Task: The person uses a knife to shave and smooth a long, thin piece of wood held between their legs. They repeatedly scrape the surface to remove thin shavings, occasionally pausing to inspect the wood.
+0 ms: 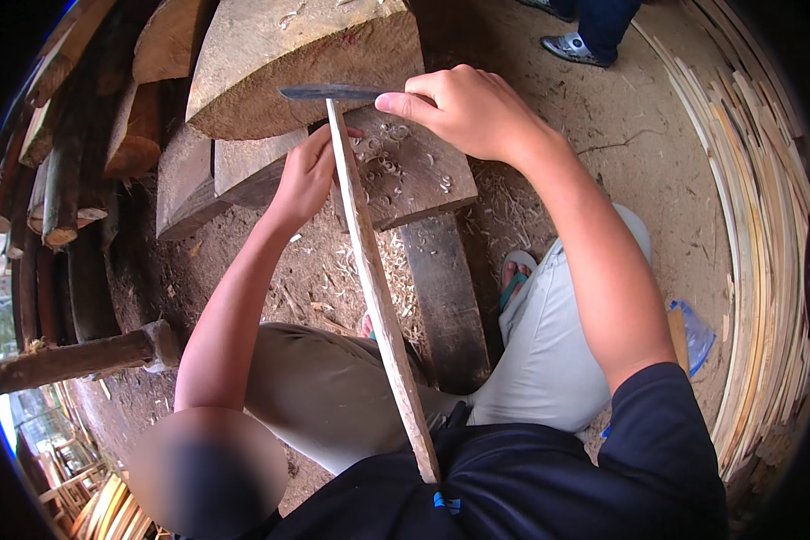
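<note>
A long, pale wooden stick point(375, 274) runs from the front of my dark shirt up to the wooden blocks. My left hand point(308, 175) is closed around it near its far end, one fingertip showing on its right side. In my right hand point(468, 110) is a knife with a dark blade point(319, 92), its handle mostly hidden by the fingers. The blade points left and lies across the stick's far tip. Beneath the hands, a thick wooden block point(414, 189) carries curled wood shavings point(389, 165).
Behind the blade rises a large cut log point(306, 63). Stacked timber point(63, 193) fills the left side, with a wooden bar point(76, 360) below. Thin wood strips point(756, 261) lie along the right. Another person's shoe point(574, 48) is at the top right. A dark plank point(441, 297) lies between my legs.
</note>
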